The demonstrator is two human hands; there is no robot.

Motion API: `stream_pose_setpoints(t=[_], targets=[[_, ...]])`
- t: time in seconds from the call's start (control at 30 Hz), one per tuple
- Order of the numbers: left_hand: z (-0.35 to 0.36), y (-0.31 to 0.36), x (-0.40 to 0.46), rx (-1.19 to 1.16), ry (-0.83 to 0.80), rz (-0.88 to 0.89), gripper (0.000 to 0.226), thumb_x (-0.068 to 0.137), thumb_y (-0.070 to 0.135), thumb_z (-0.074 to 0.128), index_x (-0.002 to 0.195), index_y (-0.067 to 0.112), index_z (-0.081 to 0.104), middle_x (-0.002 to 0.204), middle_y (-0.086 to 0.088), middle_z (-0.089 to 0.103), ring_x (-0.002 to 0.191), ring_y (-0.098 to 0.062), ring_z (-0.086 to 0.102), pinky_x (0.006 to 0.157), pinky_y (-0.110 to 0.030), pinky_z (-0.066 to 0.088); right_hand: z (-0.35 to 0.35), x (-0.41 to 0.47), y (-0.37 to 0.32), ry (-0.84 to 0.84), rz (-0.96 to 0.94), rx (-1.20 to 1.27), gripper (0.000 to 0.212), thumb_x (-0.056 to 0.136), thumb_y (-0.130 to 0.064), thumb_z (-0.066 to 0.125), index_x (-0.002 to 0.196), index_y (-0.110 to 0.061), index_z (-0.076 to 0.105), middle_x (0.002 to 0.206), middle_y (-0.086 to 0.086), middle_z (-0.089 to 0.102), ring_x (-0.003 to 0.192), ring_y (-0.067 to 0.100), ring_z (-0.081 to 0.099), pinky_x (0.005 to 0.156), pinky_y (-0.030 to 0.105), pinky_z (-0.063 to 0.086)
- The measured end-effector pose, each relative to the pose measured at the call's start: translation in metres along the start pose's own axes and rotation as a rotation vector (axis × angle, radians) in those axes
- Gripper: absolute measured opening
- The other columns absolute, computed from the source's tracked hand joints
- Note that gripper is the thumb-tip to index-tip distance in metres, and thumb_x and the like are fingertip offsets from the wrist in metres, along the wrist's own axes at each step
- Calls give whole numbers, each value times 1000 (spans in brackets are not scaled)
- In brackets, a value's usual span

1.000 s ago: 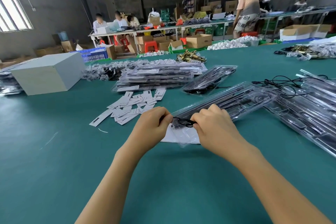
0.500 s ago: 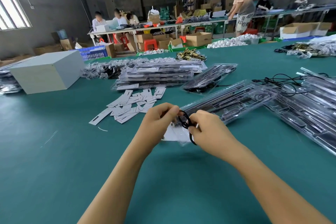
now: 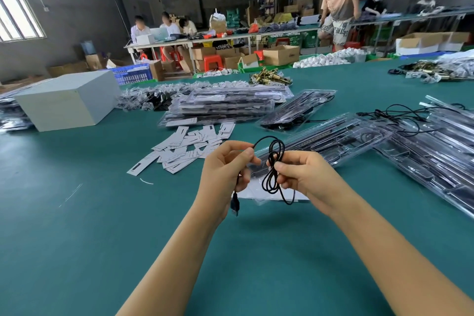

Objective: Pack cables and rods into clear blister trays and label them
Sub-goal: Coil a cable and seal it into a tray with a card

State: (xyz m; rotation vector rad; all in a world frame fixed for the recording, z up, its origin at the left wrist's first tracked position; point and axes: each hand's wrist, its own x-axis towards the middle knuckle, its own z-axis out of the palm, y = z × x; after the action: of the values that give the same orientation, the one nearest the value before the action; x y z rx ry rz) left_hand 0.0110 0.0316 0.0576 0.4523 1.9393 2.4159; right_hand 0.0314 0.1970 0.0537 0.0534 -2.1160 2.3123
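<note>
Both hands — left hand (image 3: pixel 225 165), right hand (image 3: pixel 305 174) — pinch black cable (image 3: pixel 273 169) between them.

A thin black cable (image 3: pixel 274 161) with a smooth, slightly shiny rubbery sheath and a black plastic plug. A flat green table covering (image 3: pixel 77 226), matt and smooth, faintly scuffed. Long clear plastic blister trays (image 3: pixel 331 140), glossy and catching the light, with more of the same in a stack of packed clear trays (image 3: pixel 223 108). Small white paper labels (image 3: pixel 189 146), matt, printed in black. A plain pale grey cardboard box (image 3: pixel 66 100) with a dull, smooth face. A heap of gold-coloured metal parts (image 3: pixel 269 78), bright and polished. Brown corrugated cardboard cartons (image 3: pixel 280 55), rough and matt, sit beyond the table
</note>
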Motion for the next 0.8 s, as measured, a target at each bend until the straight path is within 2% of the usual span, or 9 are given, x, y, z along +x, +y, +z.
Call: stream_pose_setpoints(t=[0.1, 0.2, 0.4, 0.5, 0.57, 0.7, 0.77, 0.8], targets=[[4, -7, 0, 77, 57, -14, 9, 89, 6, 65, 82, 12, 68, 73, -15, 57, 39, -12, 36, 39, -15, 23, 1, 1, 2, 3, 13, 91, 18, 91, 4, 56, 84, -6, 70, 62, -3, 63, 53, 7, 54, 51, 17, 47], [7, -10, -1, 144, 78, -6, 10, 87, 7, 66, 81, 14, 69, 70, -13, 55, 39, -11, 33, 39, -16, 24, 1, 2, 5, 13, -1, 114, 16, 91, 2, 57, 87, -7, 70, 63, -3, 63, 54, 7, 55, 53, 18, 48], [12, -13, -3, 294, 105, 49, 8, 86, 7, 68, 86, 12, 75, 66, 9, 65, 45, 0, 46, 46, -9, 33, 5, 2, 10, -1, -29, 153, 16, 91, 0, 58, 92, -8, 71, 68, 0, 66, 59, 7, 60, 59, 19, 53], [14, -15, -4, 433, 150, 148, 10, 86, 7, 67, 90, 11, 76, 78, 0, 69, 65, -2, 60, 60, -12, 43, 9, 2, 13, 8, -53, 162, 16, 91, 0, 57, 91, -8, 71, 69, 0, 68, 60, 7, 61, 61, 19, 54], [15, -18, -6, 545, 164, 228, 12, 87, 7, 67, 92, 12, 76, 83, -5, 66, 73, -8, 61, 67, -15, 45, 11, 1, 15, 24, -73, 155, 15, 92, 0, 57, 92, -6, 71, 70, 1, 69, 62, 8, 63, 63, 19, 54], [19, -23, -8, 760, 186, 448, 17, 87, 2, 65, 99, 8, 76, 75, 3, 50, 64, 1, 49, 62, -4, 35, 15, 1, 17, 60, -99, 120, 18, 94, 1, 52, 90, -3, 69, 68, 3, 69, 63, 9, 65, 66, 20, 54], [19, -26, -9, 817, 155, 522, 21, 88, -1, 60, 103, 4, 74, 81, -3, 52, 65, -1, 46, 63, -4, 35, 16, 1, 15, 78, -107, 100, 21, 96, 1, 49, 90, -5, 69, 66, 1, 68, 62, 8, 64, 65, 19, 55], [20, -27, -10, 841, 125, 542, 25, 88, -1, 56, 107, 3, 73, 85, -7, 53, 67, -9, 48, 64, -5, 35, 16, 1, 14, 88, -111, 93, 22, 96, 0, 48, 89, -6, 69, 64, -1, 68, 61, 7, 65, 65, 19, 54]])
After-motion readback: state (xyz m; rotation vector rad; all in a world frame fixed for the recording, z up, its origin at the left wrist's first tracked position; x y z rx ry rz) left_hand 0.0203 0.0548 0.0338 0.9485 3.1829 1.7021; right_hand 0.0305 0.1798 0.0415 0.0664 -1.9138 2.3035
